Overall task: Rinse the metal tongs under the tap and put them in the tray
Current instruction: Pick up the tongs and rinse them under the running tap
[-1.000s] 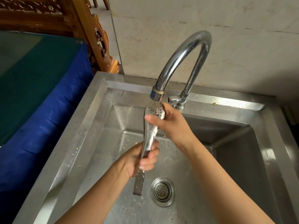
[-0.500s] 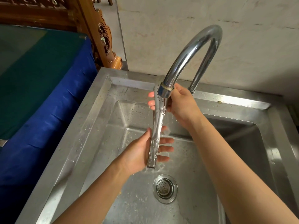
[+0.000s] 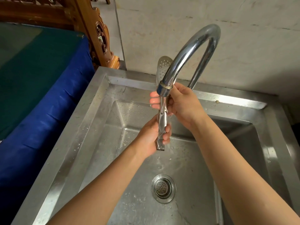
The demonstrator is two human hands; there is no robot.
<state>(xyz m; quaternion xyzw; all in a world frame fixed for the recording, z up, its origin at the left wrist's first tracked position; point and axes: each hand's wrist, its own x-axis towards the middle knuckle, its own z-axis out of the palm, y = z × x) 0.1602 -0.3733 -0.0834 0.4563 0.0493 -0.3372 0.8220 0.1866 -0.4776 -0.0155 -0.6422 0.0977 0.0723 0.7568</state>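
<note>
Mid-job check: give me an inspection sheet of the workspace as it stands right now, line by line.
Surface: steel sink, wet with droplets; drain strainer in place.
Job's things: metal tongs held upright, perforated head behind the tap spout, shaft just below the nozzle; tray not in view.
Clutter: one small speck on the back rim.
Hands: left hand grips the tongs' lower end; right hand grips them higher, by the nozzle.
Cables: nothing seen.
Surroundings: blue cloth to the left, carved wooden furniture behind it, pale wall behind the tap.
</note>
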